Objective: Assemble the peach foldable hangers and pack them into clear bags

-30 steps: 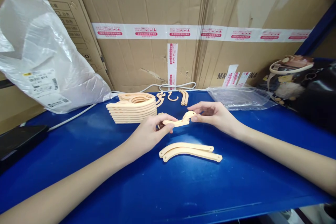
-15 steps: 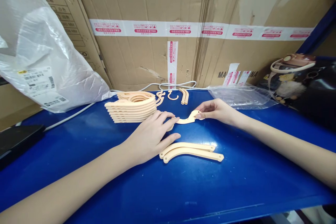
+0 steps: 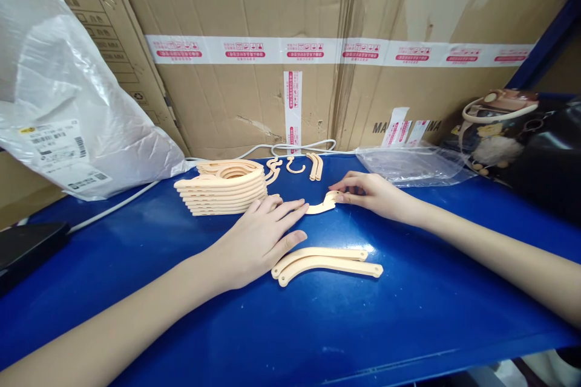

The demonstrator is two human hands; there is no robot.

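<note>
Head view: handling a small pale curved piece (image 3: 320, 209) at the centre of the frame seems the step in hand. The right hand (image 3: 368, 192) pinches its right end; the left hand (image 3: 254, 240) lies loosely spread, fingertips at the other end, contact unclear. Any next move calls for a steady pinch, clear of two curved bars (image 3: 336, 263) at lower centre.

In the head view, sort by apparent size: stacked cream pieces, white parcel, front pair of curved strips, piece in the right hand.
Largest to smallest:
White parcel
Stacked cream pieces
Front pair of curved strips
Held piece, partly hidden
</note>
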